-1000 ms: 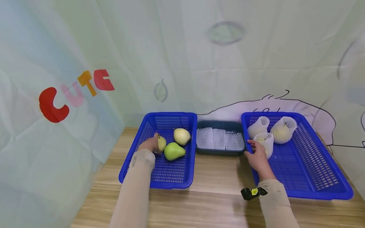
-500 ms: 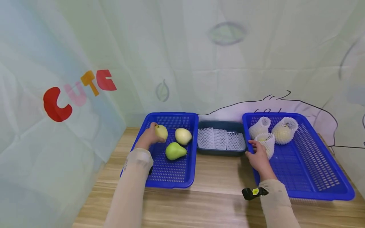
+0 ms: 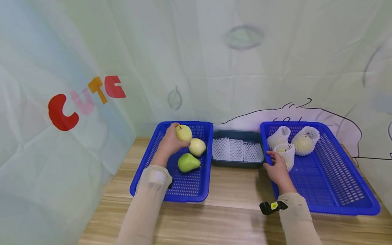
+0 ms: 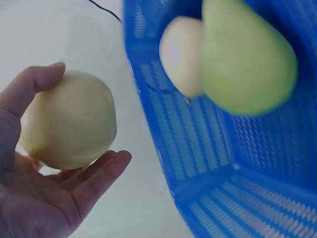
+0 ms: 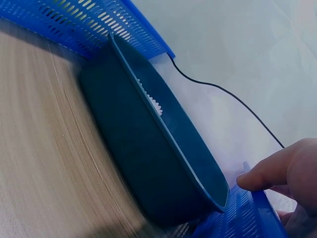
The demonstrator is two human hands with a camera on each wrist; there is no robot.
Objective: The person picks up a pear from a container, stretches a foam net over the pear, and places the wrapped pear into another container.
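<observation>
My left hand (image 3: 171, 141) grips a round pale-yellow pear (image 3: 183, 133) above the far part of the left blue basket (image 3: 171, 199). In the left wrist view, thumb and fingers (image 4: 96, 183) curve round the pear (image 4: 74, 121). Below it in that basket lie another pale pear (image 3: 197, 147) and a green pear (image 3: 188, 163). My right hand (image 3: 277, 170) holds the left rim of the right blue basket (image 3: 333, 209), close to a foam-netted pear (image 3: 286, 156). In the right wrist view, the right hand (image 5: 292, 173) has the rim between its digits; some fingers are partly hidden.
Between the baskets stands a dark green tray (image 3: 237, 164) with several white foam net sleeves (image 3: 235, 149). Two more sleeved fruits, a left one (image 3: 278, 136) and a right one (image 3: 304, 143), sit at the right basket's back. A printed curtain (image 3: 196, 68) hangs behind the wooden table (image 3: 232, 194).
My left hand has lifted the pale-yellow pear from the left basket's floor and carried it up and to the right. The right hand has stayed at the right basket's rim.
</observation>
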